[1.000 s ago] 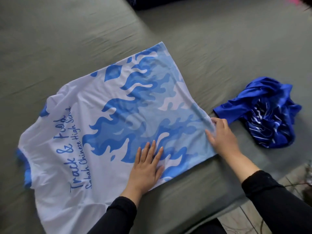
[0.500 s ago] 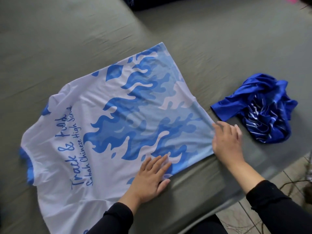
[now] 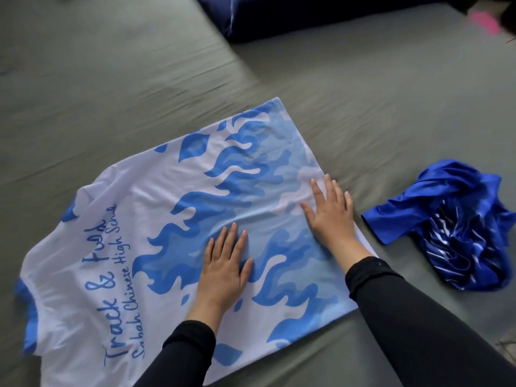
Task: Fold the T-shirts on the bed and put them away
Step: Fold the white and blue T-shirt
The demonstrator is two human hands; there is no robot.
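Observation:
A white T-shirt (image 3: 156,219) with blue flame print and blue lettering lies spread flat on the grey-green bed (image 3: 111,79), collar to the left, hem to the right. My left hand (image 3: 226,265) presses flat on the flame print near the shirt's middle, fingers straight. My right hand (image 3: 331,212) lies flat on the shirt close to its hem, fingers spread. A second T-shirt (image 3: 458,233), shiny royal blue with white streaks, sits crumpled on the bed to the right, apart from both hands.
A dark navy pillow or cushion (image 3: 279,15) lies at the far side of the bed. Something pink (image 3: 484,18) shows blurred at the top right corner. The bed's near edge runs along the bottom right.
Both hands have moved further onto the white shirt, away from its near edge and hem corner. The view has shifted closer and lower over the bed.

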